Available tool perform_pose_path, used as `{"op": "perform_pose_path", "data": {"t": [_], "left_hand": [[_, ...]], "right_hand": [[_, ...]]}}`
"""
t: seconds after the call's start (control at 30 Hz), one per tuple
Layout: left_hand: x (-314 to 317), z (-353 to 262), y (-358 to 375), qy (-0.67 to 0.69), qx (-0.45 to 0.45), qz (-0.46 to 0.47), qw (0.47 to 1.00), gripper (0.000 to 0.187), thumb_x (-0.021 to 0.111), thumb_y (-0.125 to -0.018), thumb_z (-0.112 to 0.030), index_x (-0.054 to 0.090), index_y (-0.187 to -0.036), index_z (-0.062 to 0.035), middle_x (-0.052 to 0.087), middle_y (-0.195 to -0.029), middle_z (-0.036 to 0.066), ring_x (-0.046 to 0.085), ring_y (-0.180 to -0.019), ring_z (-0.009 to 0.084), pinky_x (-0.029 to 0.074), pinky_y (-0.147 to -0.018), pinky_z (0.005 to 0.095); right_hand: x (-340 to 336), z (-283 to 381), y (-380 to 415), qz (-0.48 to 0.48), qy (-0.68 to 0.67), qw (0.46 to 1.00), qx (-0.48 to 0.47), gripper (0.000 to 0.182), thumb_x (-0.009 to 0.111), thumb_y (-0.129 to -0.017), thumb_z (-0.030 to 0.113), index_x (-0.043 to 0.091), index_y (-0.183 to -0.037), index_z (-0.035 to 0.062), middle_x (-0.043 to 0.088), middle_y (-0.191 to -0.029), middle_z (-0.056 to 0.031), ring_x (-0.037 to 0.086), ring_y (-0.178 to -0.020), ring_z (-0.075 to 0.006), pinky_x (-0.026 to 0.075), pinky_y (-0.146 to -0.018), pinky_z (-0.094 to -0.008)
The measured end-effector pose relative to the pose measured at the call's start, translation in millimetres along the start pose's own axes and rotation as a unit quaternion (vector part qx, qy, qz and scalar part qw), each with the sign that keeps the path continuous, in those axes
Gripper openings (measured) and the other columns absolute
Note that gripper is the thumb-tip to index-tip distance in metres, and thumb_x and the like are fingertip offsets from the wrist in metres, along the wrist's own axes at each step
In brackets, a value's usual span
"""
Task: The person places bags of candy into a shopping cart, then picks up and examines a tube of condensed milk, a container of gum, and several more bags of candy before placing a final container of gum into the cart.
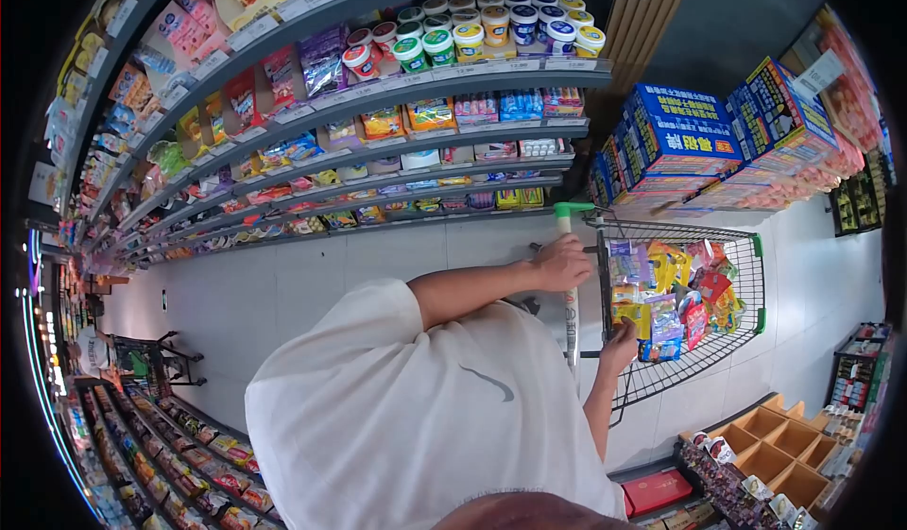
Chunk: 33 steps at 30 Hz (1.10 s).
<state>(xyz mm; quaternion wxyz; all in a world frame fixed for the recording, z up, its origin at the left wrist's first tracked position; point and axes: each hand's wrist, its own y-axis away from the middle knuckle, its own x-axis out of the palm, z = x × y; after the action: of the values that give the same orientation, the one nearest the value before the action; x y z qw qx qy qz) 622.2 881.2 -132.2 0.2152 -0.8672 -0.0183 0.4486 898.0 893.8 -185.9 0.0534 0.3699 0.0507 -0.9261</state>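
Observation:
The picture is turned sideways, with the shopping cart (682, 369) to the right of my body. My left hand (565, 264) is closed around the cart's push handle (572, 327), near its green end. My right hand (619, 349) is at the cart's near edge, fingers closed on a yellow snack packet (631, 318). Around that packet, the cart holds several bagged snacks, among them a purple packet (665, 316), a red packet (694, 318) and a blue packet (659, 350).
Stepped shelves of snacks (397, 119) run along one side, with tubs (468, 41) on an upper level. Stacked blue boxes (675, 138) stand beyond the cart. Wooden bins (770, 445) are on the other side. Behind me are another cart (142, 365) and a person (93, 350).

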Motion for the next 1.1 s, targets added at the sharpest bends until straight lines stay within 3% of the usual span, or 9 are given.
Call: {"op": "perform_pose_path", "data": {"t": [0.23,0.33,0.53,0.77,0.87,1.0,1.1], "left_hand": [[-12.7,-5.4,21.9,0.027,0.051,-0.010,0.998,0.019,0.058,-0.085,-0.021,0.065,-0.072,-0.0100,0.060,-0.072,0.005,0.056,-0.086,0.0234,0.035,-0.101,0.0404],[-16.7,-8.5,34.1,0.030,0.050,0.008,0.998,0.016,0.060,-0.086,-0.022,0.068,-0.078,-0.0112,0.058,-0.076,0.003,0.053,-0.088,0.0227,0.033,-0.105,0.0446],[-34.9,-8.1,55.4,0.046,0.090,0.092,0.991,0.017,0.059,-0.088,-0.027,0.069,-0.086,-0.0141,0.060,-0.085,0.003,0.054,-0.097,0.0220,0.027,-0.112,0.0487],[-49.7,-15.9,83.4,0.083,0.081,0.085,0.990,0.017,0.060,-0.088,-0.028,0.068,-0.092,-0.0133,0.060,-0.091,0.003,0.054,-0.101,0.0224,0.024,-0.114,0.0502],[-50.3,-18.9,98.1,0.096,0.081,0.074,0.989,0.017,0.061,-0.087,-0.027,0.068,-0.093,-0.0133,0.059,-0.093,0.002,0.054,-0.102,0.0222,0.023,-0.114,0.0501],[-46.9,-25.5,117.5,0.106,0.080,0.039,0.990,0.017,0.062,-0.087,-0.028,0.068,-0.093,-0.0138,0.059,-0.094,0.002,0.053,-0.104,0.0211,0.023,-0.115,0.0493],[-45.1,-30.4,132.8,0.102,0.075,0.033,0.991,0.017,0.063,-0.086,-0.029,0.068,-0.093,-0.0142,0.059,-0.095,0.001,0.053,-0.107,0.0204,0.023,-0.115,0.0488]], "right_hand": [[-4.9,18.0,13.0,0.000,0.030,0.998,0.052,0.021,0.047,-0.097,0.011,0.063,-0.106,0.0013,0.069,-0.089,-0.0185,0.067,-0.080,-0.0321,0.049,-0.070,-0.0378],[-3.1,11.2,21.0,0.005,0.037,0.999,0.036,0.020,0.047,-0.099,0.009,0.062,-0.107,0.0013,0.069,-0.089,-0.0205,0.068,-0.080,-0.0324,0.051,-0.070,-0.0387],[2.0,-0.7,35.9,0.013,-0.026,0.998,0.050,0.023,0.046,-0.099,0.012,0.062,-0.107,-0.0029,0.067,-0.085,-0.0158,0.065,-0.077,-0.0246,0.049,-0.070,-0.0347],[1.5,2.9,56.0,0.048,-0.051,0.993,0.095,0.023,0.049,-0.098,0.011,0.061,-0.106,-0.0061,0.067,-0.099,-0.0177,0.065,-0.087,-0.0253,0.049,-0.080,-0.0336],[3.2,3.0,67.7,0.045,-0.079,0.991,0.101,0.023,0.050,-0.097,0.012,0.062,-0.106,-0.0058,0.067,-0.098,-0.0173,0.063,-0.091,-0.0255,0.048,-0.083,-0.0338],[2.5,4.0,82.4,0.051,-0.114,0.987,0.100,0.018,0.050,-0.094,0.005,0.061,-0.104,-0.0059,0.064,-0.092,-0.0110,0.062,-0.087,-0.0186,0.048,-0.082,-0.0291],[2.3,3.2,90.3,0.074,-0.066,0.988,0.115,0.019,0.050,-0.094,0.006,0.061,-0.104,-0.0057,0.065,-0.092,-0.0113,0.062,-0.086,-0.0185,0.048,-0.081,-0.0291]]}}
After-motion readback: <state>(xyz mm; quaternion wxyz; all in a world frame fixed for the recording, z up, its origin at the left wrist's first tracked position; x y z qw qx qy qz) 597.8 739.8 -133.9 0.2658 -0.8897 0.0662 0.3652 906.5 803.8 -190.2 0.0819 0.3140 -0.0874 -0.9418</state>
